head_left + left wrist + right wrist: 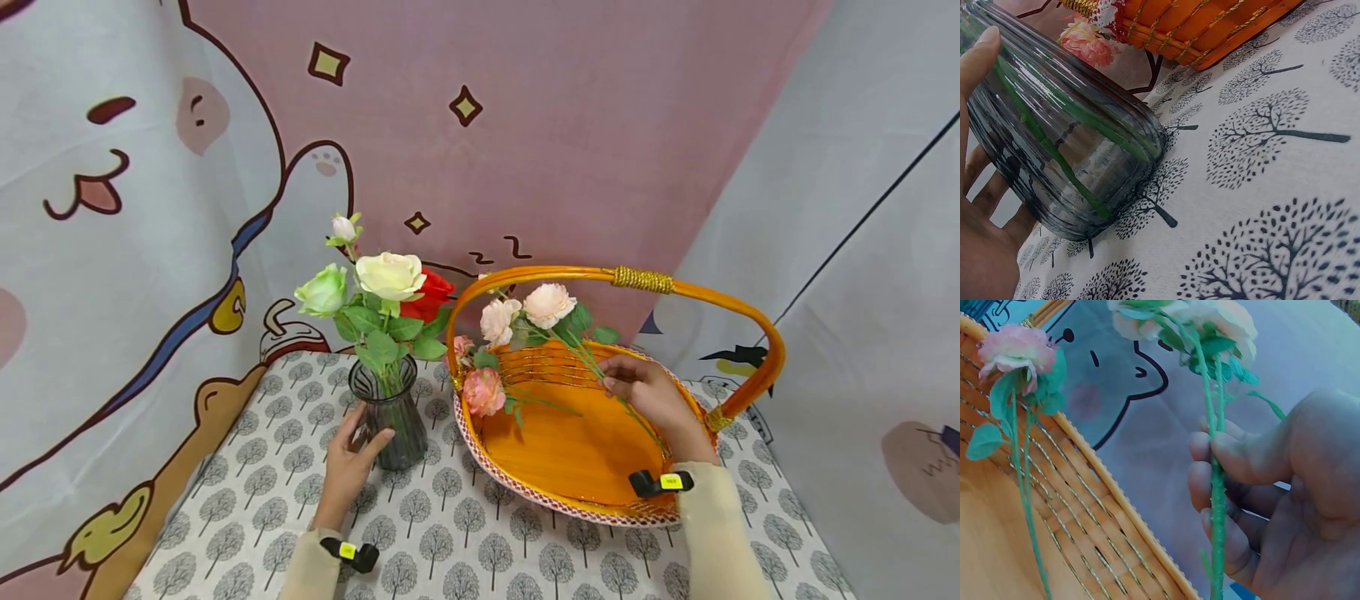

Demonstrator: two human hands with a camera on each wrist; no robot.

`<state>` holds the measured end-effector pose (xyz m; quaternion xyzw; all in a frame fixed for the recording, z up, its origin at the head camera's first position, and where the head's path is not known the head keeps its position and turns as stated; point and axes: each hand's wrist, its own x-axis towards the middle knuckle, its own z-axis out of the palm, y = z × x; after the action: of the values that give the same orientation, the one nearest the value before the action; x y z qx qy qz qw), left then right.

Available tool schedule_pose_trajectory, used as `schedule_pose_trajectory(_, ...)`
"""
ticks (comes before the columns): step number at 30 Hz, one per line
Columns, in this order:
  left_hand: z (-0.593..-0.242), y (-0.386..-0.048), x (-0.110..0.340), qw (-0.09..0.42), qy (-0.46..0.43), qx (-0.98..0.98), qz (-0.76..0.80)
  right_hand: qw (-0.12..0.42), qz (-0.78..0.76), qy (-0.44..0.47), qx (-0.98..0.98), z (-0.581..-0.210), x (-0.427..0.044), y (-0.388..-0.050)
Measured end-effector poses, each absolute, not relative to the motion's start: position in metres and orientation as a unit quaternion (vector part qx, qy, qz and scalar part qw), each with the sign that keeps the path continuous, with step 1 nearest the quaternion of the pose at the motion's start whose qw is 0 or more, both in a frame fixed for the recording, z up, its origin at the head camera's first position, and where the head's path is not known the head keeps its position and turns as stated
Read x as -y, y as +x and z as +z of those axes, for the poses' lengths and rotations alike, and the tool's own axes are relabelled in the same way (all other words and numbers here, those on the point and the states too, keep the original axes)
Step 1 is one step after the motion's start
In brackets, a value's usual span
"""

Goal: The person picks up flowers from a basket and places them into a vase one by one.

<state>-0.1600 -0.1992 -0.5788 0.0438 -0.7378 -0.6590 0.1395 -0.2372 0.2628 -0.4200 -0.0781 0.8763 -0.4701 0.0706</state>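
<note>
A grey ribbed glass vase (401,429) stands on the table, holding a white rose (390,276), a pale green rose (322,291), a red flower (429,296) and a small pale bud (344,229). My left hand (356,450) grips the vase from its left side, thumb in front and fingers round the back; green stems (1054,153) show through the glass. Above the orange basket (555,450), my right hand (648,396) pinches the green stem (1217,506) of a pale pink flower spray (550,305) between thumb and fingers. Another pink flower (483,392) lies inside the basket.
The basket's tall arched handle (712,296) rises over its opening, near my right forearm. A tree-print cloth (450,533) covers the table. Behind it hangs a cartoon-printed curtain (585,150).
</note>
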Motion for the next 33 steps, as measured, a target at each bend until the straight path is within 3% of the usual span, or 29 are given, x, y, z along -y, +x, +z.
schedule_pose_trajectory(15,-0.579,-0.16,0.2,0.136,0.047,0.74,-0.657,0.089,-0.489,-0.184,-0.848,-0.422,-0.285,-0.225)
schedule_pose_trajectory(33,-0.577,-0.159,0.198,0.13,0.052,0.747,-0.65,0.071,-0.561,-0.261,-0.783,-0.419,-0.227,-0.22)
